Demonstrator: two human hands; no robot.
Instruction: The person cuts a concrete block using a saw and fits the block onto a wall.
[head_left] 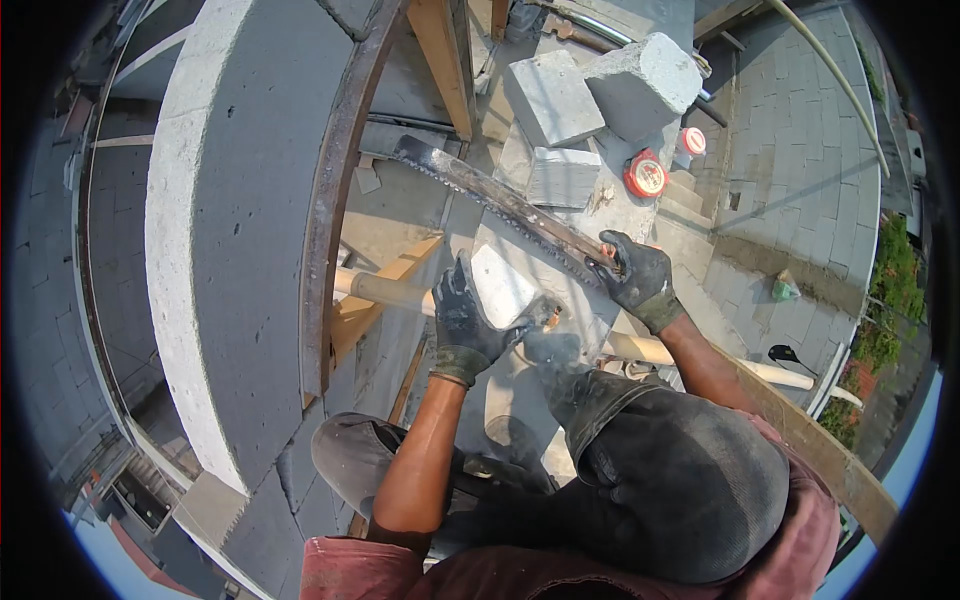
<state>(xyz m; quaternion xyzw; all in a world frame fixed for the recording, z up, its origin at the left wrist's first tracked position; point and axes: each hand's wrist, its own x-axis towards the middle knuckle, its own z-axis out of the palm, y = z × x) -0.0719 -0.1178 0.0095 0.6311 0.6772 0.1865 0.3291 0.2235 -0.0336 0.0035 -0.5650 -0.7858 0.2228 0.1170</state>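
Observation:
My left hand (468, 318), in a dark glove, has its thumb and fingers round a white block (502, 284) with a rounded corner. The block lies low over the grey plank in front of my knees. On the right, my gloved right hand (636, 274) is closed on the handle end of a long saw (500, 203). Its dark, worn blade slants up and left past the block, toothed edge facing the block. The blade and the block look apart.
Several grey block pieces (553, 98) lie at the plank's far end, with a red tape measure (645, 174) beside them. A tall curved block wall (260, 200) with a metal edge stands at left. A bamboo pole (390, 291) crosses below my hands.

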